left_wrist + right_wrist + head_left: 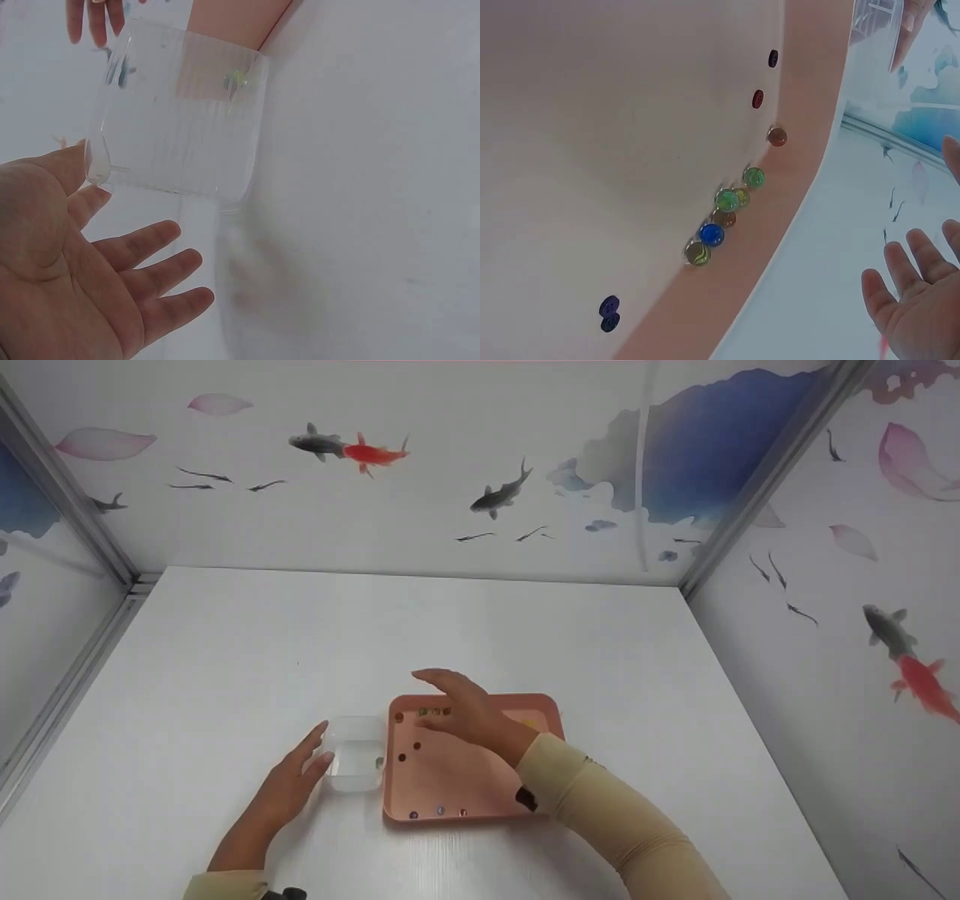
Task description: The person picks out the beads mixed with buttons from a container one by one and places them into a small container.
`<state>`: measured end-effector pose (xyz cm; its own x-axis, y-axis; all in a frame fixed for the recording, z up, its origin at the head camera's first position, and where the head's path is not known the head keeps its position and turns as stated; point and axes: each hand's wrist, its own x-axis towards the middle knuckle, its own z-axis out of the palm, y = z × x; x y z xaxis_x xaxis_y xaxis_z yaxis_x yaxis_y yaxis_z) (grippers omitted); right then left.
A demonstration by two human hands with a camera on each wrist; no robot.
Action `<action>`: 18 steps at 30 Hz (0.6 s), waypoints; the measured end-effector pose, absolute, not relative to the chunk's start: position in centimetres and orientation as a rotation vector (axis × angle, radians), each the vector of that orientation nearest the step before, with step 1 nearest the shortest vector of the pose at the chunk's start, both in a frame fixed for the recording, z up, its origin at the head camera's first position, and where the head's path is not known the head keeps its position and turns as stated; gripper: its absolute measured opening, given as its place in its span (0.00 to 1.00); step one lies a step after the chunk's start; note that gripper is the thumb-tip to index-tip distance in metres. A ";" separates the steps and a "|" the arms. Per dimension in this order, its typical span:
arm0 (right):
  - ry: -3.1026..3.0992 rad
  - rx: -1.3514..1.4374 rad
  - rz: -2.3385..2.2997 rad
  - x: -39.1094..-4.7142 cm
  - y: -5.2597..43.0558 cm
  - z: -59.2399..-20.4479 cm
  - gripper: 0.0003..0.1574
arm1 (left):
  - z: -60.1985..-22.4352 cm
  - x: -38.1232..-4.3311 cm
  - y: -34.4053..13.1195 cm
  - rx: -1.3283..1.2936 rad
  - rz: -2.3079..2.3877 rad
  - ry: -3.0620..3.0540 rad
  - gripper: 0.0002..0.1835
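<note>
My left hand [289, 784] is beside a clear plastic box [352, 726], thumb and fingertips at its left wall, fingers extended. In the left wrist view the palm [67, 277] faces the box. A greenish marble [238, 79] shows at the box's side near the tray. Over the far left part of a pink tray [465, 769], my right hand [472, 716] spreads its thumb and fingers with nothing held. Below it, glass marbles [712, 235], green, blue and brown, line the tray's edge. A red button [757, 99] and several dark buttons [609, 306] lie on the tray floor.
The tray and box stand side by side on a white table [247, 660]. More small pieces [440, 811] lie along the tray's near edge, and something yellow [530, 724] sits by the right wrist. Walls printed with fish [375, 454] enclose the table's back and sides.
</note>
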<state>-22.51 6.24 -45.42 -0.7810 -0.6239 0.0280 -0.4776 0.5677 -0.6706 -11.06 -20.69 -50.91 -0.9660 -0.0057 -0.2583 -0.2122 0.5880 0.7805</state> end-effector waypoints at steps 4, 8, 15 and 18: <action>2.594 -0.914 -1.024 -22.8 6.7 -45.1 0.42 | -50.8 -11.1 -20.7 -0.184 1.321 2.590 0.35; 2.582 -0.914 -1.054 -23.0 7.4 -45.2 0.43 | -51.0 -11.1 -20.7 -0.195 1.313 2.594 0.35; 2.603 -0.889 -1.066 -23.2 8.3 -45.5 0.43 | -51.0 -11.1 -20.7 -0.192 1.320 2.596 0.35; 2.633 -0.860 -1.050 -23.3 8.6 -45.6 0.42 | -51.0 -11.1 -20.6 -0.194 1.319 2.597 0.35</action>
